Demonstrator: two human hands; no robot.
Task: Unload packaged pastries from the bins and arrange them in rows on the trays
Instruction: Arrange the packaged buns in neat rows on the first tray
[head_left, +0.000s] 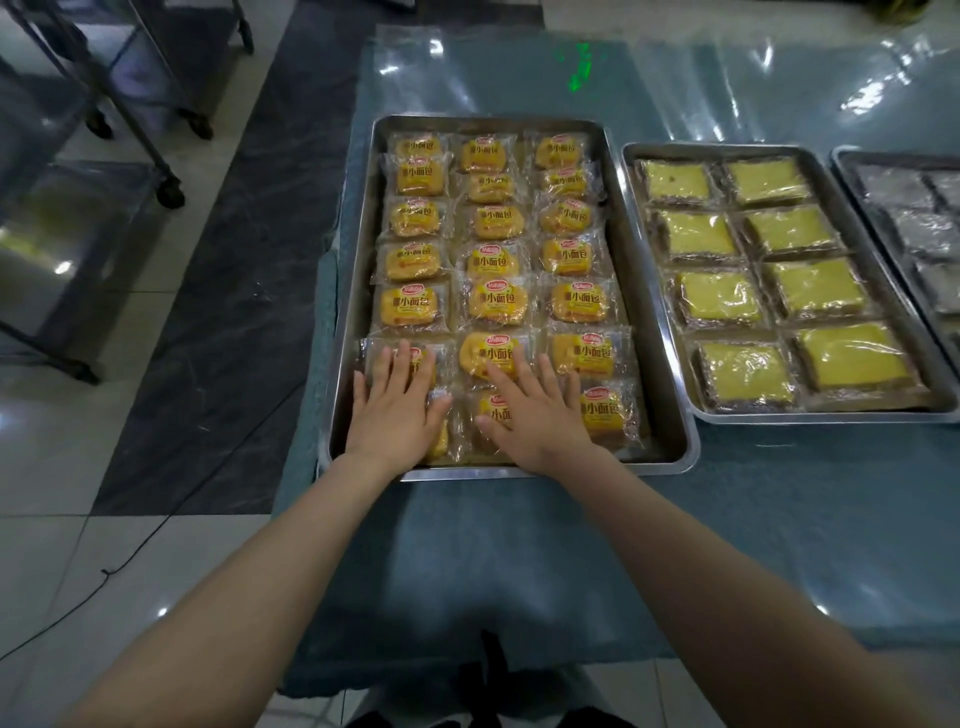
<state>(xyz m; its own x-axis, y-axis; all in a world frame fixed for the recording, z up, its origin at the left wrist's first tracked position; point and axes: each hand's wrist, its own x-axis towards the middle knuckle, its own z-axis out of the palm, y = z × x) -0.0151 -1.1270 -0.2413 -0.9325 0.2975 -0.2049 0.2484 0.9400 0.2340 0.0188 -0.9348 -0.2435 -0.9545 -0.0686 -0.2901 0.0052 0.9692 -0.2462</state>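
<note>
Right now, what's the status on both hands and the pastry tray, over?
Left hand and right hand flat, fingers straight, pressing clear-wrapped yellow small-bread packets. Rectangular steel tray filled, three columns. Nothing blocking.

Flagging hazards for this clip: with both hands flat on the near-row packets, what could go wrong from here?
The left hand and right hand pressing flat may squash the near-row bread packets. Those packets overlap, so one could slip over the tray rim. The tray sits by the left edge of the table; a sideways push might tip it.
</note>
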